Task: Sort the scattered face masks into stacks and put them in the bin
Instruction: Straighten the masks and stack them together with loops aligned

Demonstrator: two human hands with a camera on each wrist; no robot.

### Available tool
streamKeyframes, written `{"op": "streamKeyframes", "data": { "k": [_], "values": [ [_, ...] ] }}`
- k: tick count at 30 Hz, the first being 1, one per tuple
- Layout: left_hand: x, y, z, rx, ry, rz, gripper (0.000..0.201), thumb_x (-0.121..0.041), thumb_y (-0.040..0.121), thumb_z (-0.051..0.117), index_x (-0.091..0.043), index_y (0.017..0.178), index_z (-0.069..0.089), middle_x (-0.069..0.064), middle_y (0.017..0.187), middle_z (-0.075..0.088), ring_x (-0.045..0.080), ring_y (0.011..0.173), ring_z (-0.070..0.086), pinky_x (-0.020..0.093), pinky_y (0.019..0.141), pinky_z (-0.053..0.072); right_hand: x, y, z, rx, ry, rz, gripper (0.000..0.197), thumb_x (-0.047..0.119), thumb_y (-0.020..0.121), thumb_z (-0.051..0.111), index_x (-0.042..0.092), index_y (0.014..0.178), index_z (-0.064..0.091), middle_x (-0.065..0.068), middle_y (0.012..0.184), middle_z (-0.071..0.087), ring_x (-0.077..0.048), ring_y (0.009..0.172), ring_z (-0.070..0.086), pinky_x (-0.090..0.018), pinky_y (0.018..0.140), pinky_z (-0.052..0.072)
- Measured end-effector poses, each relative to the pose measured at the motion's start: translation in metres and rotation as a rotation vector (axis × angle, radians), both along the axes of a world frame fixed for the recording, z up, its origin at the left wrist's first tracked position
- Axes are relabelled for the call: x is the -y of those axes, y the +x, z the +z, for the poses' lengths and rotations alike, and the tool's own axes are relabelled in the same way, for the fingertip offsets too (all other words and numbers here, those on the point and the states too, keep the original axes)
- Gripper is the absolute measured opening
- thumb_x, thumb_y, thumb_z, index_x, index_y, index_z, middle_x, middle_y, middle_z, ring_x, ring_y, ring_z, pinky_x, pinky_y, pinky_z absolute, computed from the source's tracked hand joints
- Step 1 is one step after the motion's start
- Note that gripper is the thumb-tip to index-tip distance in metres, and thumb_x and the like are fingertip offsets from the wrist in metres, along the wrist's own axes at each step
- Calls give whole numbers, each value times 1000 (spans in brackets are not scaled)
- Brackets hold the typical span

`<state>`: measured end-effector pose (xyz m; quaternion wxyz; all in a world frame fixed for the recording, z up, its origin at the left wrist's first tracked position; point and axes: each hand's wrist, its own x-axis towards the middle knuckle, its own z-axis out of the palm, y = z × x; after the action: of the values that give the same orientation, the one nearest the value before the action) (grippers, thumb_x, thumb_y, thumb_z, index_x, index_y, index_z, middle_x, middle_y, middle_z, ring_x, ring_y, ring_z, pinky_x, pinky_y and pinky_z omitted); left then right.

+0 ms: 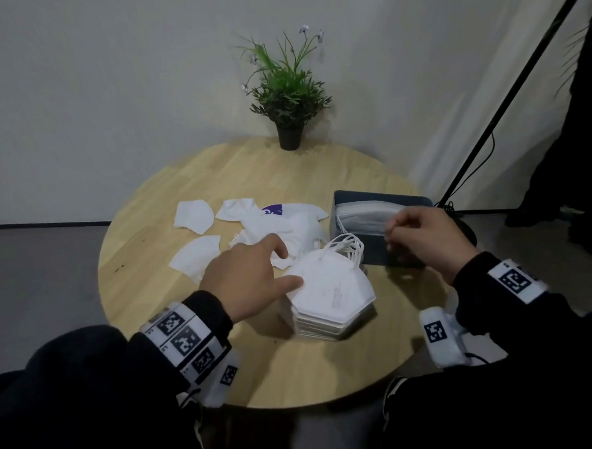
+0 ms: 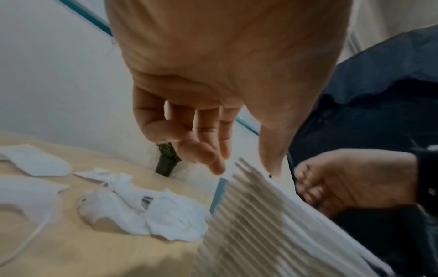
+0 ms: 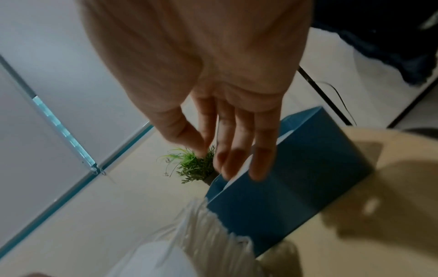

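A tall stack of white folded masks [image 1: 332,291] [image 2: 249,221] stands on the round wooden table [image 1: 295,372], ear loops toward the bin. My left hand [image 1: 286,266] [image 2: 244,168] hovers at the stack's left edge, fingers relaxed, thumb touching the top mask and holding nothing. Several loose masks [image 1: 194,217] [image 2: 142,206] lie scattered behind and left of it. The dark blue bin [image 1: 378,251] [image 3: 296,183] sits right of the stack with masks inside. My right hand [image 1: 396,239] [image 3: 220,159] hangs over the bin's near rim, fingers loose and empty.
A potted plant [image 1: 288,97] stands at the table's back edge. A purple-printed packet [image 1: 273,210] lies among the loose masks. A black stand pole [image 1: 520,85] slants up on the right beside the table. Bare wood shows at the front.
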<state>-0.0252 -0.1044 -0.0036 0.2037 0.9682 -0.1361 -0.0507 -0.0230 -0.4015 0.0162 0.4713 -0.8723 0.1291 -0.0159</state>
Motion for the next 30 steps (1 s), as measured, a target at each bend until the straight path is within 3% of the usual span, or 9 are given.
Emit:
{"op": "streamKeyframes", "data": {
  "k": [4, 7, 9, 13, 18, 21, 23, 27, 30],
  "values": [
    [-6, -1, 12, -54, -15, -144, 82, -76, 64, 78, -44, 134, 49, -20, 124, 60, 4, 98, 61, 34, 85, 53, 1, -20, -9, -375, -324, 403, 24, 10, 84, 76, 17, 107, 74, 1, 92, 78, -16, 83, 74, -31, 75, 61],
    [3, -10, 7, -77, 131, -291, 103, -65, 65, 85, -36, 152, 36, -14, 143, 55, 13, 120, 57, 35, 93, 50, -18, -31, -19, -330, -582, 624, 53, 25, 69, 88, 30, 118, 67, 19, 99, 67, -2, 86, 61, -21, 74, 47],
    [10, -10, 0, -39, 188, -291, 95, -55, 70, 85, -32, 149, 38, -6, 135, 62, 20, 118, 60, 37, 88, 51, -29, -34, -24, -273, -599, 618, 57, 28, 63, 92, 33, 113, 64, 19, 98, 66, -5, 90, 61, -24, 75, 45],
    [9, 5, -8, -77, 132, -216, 73, -49, 64, 89, -33, 127, 56, -5, 102, 70, 20, 95, 65, 36, 73, 54, -37, -33, -26, -183, -747, 540, 30, 36, 65, 83, 33, 82, 58, 12, 81, 67, -17, 83, 67, -32, 70, 54],
    [4, 13, -11, -138, 46, -190, 66, -40, 61, 93, -30, 119, 63, -8, 102, 71, 16, 86, 67, 42, 77, 58, -39, -26, -21, -219, -730, 520, 19, 30, 65, 76, 23, 83, 72, 4, 77, 70, -19, 75, 66, -29, 61, 47],
    [4, 13, -13, -170, 76, -215, 75, -36, 62, 93, -27, 127, 56, -4, 102, 70, 19, 91, 66, 38, 71, 57, -43, -32, -23, -218, -757, 561, 32, 32, 67, 84, 28, 91, 63, 9, 90, 71, -18, 84, 66, -33, 72, 56],
    [7, 11, -13, -182, 122, -229, 67, -31, 68, 90, -25, 126, 56, -1, 100, 68, 22, 92, 65, 33, 65, 50, -47, -34, -23, -223, -802, 606, 40, 36, 67, 89, 29, 95, 61, 9, 93, 68, -17, 85, 65, -33, 76, 56],
    [11, 12, -12, -117, 211, -210, 28, -32, 75, 85, -24, 87, 60, -1, 85, 64, 21, 84, 62, 28, 54, 35, -49, -29, -27, -271, -851, 595, 42, 43, 66, 88, 21, 97, 70, 4, 90, 72, -18, 82, 67, -35, 76, 59],
    [12, 16, -11, -126, 240, -185, 34, -34, 74, 86, -26, 68, 53, -1, 76, 63, 21, 76, 62, 27, 50, 30, -45, -25, -33, -295, -789, 538, 42, 39, 61, 91, 23, 95, 72, 7, 85, 71, -10, 71, 62, -27, 62, 53]
  ]
}}
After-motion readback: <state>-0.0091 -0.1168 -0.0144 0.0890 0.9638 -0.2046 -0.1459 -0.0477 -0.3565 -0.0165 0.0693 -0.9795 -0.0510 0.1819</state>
